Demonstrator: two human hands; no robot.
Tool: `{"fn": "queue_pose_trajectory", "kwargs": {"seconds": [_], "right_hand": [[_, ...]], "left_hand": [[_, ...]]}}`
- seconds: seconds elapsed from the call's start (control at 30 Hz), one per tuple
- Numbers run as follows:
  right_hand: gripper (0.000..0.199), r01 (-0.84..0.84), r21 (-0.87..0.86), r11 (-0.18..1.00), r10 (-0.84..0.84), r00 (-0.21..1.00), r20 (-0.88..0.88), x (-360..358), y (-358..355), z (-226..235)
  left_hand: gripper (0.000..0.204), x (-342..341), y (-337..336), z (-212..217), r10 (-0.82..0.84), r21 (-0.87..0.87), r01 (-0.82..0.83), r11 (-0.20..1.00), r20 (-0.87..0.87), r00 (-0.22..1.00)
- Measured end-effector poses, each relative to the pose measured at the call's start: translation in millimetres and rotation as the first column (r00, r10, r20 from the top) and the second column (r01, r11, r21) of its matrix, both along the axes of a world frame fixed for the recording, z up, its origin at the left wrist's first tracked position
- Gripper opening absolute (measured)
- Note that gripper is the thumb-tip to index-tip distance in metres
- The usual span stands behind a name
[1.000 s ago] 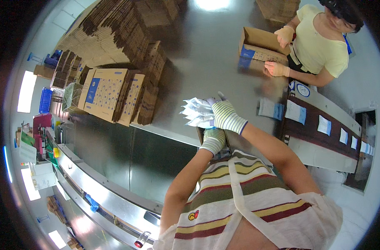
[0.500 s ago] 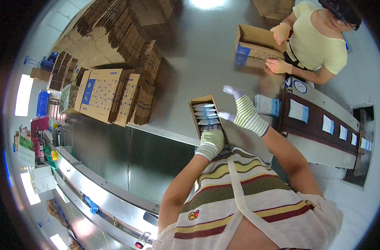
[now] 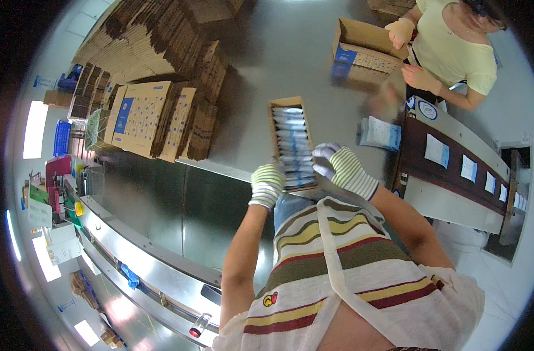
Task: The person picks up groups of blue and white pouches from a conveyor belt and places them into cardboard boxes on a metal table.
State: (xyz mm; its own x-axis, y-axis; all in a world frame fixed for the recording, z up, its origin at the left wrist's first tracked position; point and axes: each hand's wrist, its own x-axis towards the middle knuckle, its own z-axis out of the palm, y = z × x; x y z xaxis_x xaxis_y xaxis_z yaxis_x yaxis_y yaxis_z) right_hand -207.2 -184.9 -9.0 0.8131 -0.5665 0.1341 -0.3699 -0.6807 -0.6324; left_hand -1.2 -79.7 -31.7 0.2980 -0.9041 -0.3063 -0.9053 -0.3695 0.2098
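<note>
A long, narrow cardboard box stands open-topped on the metal table in front of me, filled with a row of white and blue packets. My left hand, in a striped knit glove, is closed at the box's left wall, its fingertips partly hidden there. On the opposite side my right hand, gloved alike, has its fingers bent and apart beside the right wall. Whether those fingers touch the wall I cannot tell. Right of that hand lies a small pile of similar packets.
Folded cartons are stacked at the left. A co-worker in orange gloves stands at the far right by an open cardboard box. Packets lie spaced along a dark conveyor belt at the right. A metal rail curves along the lower left.
My left hand has come out of the box to its left wall. The box has moved away from my body and now shows a full row of packets. My right hand has lowered beside it.
</note>
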Motion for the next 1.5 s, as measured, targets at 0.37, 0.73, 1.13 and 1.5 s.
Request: {"fn": "queue_pose_trajectory", "kwargs": {"seconds": [0.37,0.73,1.13,1.5], "right_hand": [[0.019,-0.534,-0.313,0.786,0.412,0.829,-0.378,3,29,-3],[0.030,-0.437,-0.432,0.789,0.325,0.894,-0.309,36,40,-29],[0.069,0.213,-0.668,0.713,-0.578,0.718,-0.388,168,-294,47],[0.044,-0.151,0.041,0.988,0.150,0.845,-0.513,8,-27,-108]], "left_hand": [[0.029,-21,-15,15,-0.026,0.055,0.028,0.998,-0.044,0.999],[0.028,1,6,7,0.153,-0.327,-0.268,0.906,-0.339,0.928],[0.029,66,45,22,0.176,-0.459,-0.182,0.870,-0.056,0.983],[0.058,204,-77,138,0.210,-0.428,0.058,0.902,0.551,0.808]]}}
